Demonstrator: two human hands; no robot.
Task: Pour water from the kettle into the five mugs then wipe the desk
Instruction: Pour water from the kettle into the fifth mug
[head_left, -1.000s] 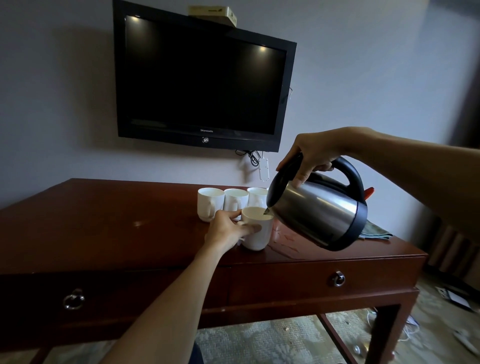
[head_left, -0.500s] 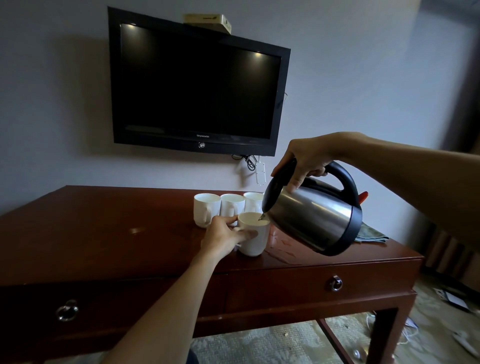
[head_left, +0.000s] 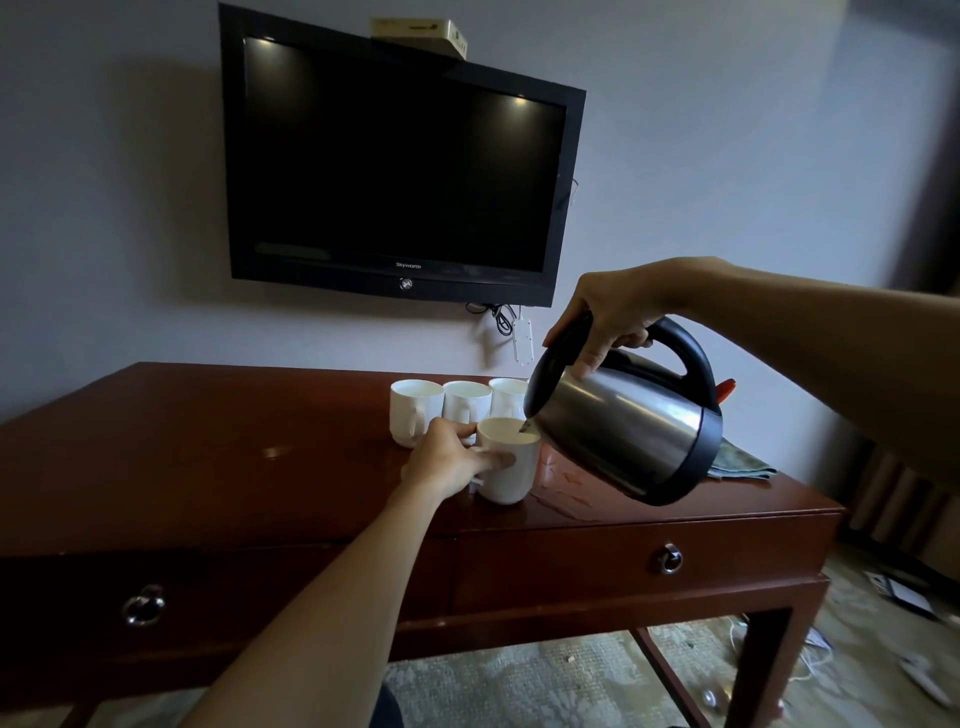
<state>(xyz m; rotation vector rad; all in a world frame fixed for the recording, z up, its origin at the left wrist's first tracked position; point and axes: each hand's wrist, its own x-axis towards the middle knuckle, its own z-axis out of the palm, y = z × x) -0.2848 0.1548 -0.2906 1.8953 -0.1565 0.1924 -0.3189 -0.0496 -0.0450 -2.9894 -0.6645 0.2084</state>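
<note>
The kettle (head_left: 623, 426) is gripped by its handle in the right hand (head_left: 608, 317) and tipped, spout over the front mug (head_left: 509, 462), which is steadied on the table (head_left: 208, 441) by left fingers (head_left: 493, 460) curled round it (three mugs wait beyond the fingers).

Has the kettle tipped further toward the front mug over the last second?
Cannot tell. The kettle sits tilted with its spout over the front mug, much as before; the head camera itself shifted.
</note>
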